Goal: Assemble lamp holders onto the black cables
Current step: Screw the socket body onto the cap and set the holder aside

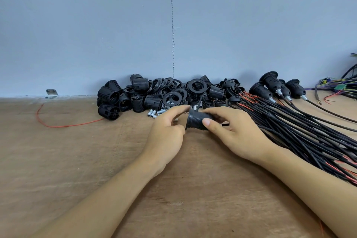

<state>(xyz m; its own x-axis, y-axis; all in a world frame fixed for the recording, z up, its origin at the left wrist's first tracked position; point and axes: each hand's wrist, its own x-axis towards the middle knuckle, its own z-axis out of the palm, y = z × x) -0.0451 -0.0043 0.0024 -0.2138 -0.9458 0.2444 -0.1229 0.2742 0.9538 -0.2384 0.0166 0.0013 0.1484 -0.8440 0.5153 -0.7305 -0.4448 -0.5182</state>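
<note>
holder: the lamp holder [197,120] is up off the counter [77,150], right between both your hands, lying sideways with the flanged end toward your left.
right hand: your right hand [237,133] wraps the threaded barrel, thumb pressed across the ribs. looks like a solid grip.
left hand: your left hand [168,131] has its fingers curled onto the flange end, pinching the rim. can't tell if anything's in the palm.
cable: a short bit of black cable [225,124] pokes out by your right palm. probably the one feeding this holder, the rest is hidden.
how to do it: my guess is you're screwing the parts together. steady the barrel with the right, turn only with the left, start the thread square so it doesn't cross, and don't let the cable twist along.
nearby: parts pile [154,94] by the wall, cable bundle [299,127] on your right, finished holders [274,87] behind it.
</note>
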